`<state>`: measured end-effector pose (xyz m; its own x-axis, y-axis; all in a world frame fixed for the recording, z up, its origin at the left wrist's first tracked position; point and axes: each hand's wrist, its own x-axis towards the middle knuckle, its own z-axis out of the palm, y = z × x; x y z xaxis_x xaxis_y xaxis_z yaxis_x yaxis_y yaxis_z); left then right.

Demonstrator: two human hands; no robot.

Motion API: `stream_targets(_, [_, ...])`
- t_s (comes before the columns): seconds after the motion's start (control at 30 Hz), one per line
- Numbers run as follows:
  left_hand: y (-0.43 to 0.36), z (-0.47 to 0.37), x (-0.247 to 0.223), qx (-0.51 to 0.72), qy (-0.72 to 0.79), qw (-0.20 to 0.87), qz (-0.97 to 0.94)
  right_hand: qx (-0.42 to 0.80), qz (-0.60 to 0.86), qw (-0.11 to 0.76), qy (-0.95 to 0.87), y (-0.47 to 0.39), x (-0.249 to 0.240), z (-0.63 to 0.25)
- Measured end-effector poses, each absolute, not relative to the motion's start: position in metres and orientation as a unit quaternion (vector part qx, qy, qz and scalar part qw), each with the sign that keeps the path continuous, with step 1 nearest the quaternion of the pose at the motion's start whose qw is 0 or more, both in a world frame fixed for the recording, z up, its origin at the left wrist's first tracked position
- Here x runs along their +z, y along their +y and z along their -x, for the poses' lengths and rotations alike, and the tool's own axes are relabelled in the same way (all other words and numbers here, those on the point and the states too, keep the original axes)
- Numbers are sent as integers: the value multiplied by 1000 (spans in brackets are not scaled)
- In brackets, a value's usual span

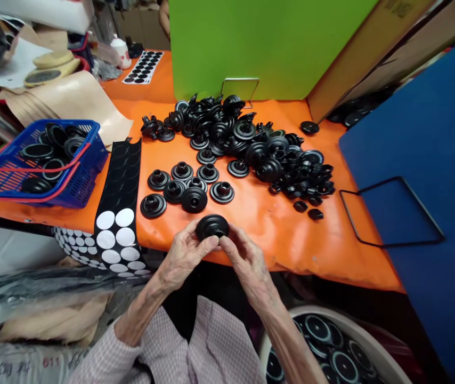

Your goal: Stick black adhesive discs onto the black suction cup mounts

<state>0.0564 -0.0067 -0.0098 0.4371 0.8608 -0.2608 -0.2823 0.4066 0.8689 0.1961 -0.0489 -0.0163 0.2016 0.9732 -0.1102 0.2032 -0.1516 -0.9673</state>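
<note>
A round black part (212, 226) is held between both hands over the front edge of the orange table. My left hand (185, 255) grips its left side, and my right hand (247, 256) grips its right side, with both thumbs meeting at its near edge. Just beyond it lie several black discs with raised hubs, among them a darker one (194, 199). Further back, a heap of similar black parts (219, 128) spreads to the right, ending in a pile of small black nuts (307, 176).
A blue basket (79, 184) of black discs stands left, beside a black strip with white round stickers (124, 237). Green (267, 48) and blue (419, 138) boards rise behind and right. A white tub (375, 341) of discs sits below right. Someone's arm (164, 18) shows at the back.
</note>
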Motion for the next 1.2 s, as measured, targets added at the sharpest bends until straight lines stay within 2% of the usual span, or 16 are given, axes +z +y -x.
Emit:
stream_targets(0.07, [-8, -56, -11, 374, 362, 747, -414, 449, 616, 459, -457, -47, -16, -194])
stream_targets(0.27, [-12, -54, -14, 397, 385, 708, -439, 415, 614, 496, -453, -48, -23, -183])
stream_targets(0.4, [-1, -49, -13, 354, 408, 720, -436, 422, 604, 467, -489, -49, -25, -196])
stream_targets(0.5, [14, -51, -20, 333, 463, 687, -449, 347, 655, 434, -513, -35, -25, -233])
stream_targets(0.6, [27, -60, -24, 341, 506, 606, -510, 159, 731, 376, -547, -9, -26, -280])
stream_targets(0.7, [34, -71, -18, 343, 581, 444, -590, 21, 755, 296, -585, 25, -29, -307])
stream_targets(0.8, [37, -76, -11, 298, 639, 329, -628, 25, 737, 270, -620, 56, -30, -299])
stream_targets(1.03, [30, -61, -12, 269, 665, 201, -667, 16, 746, 215, -631, 113, -29, -248])
stream_targets(1.1, [22, -59, -13, 303, 650, 206, -666, 20, 747, 208, -631, 122, -28, -248])
stream_targets(1.2, [8, -64, -14, 373, 584, 336, -638, 33, 733, 211, -646, 120, -25, -256])
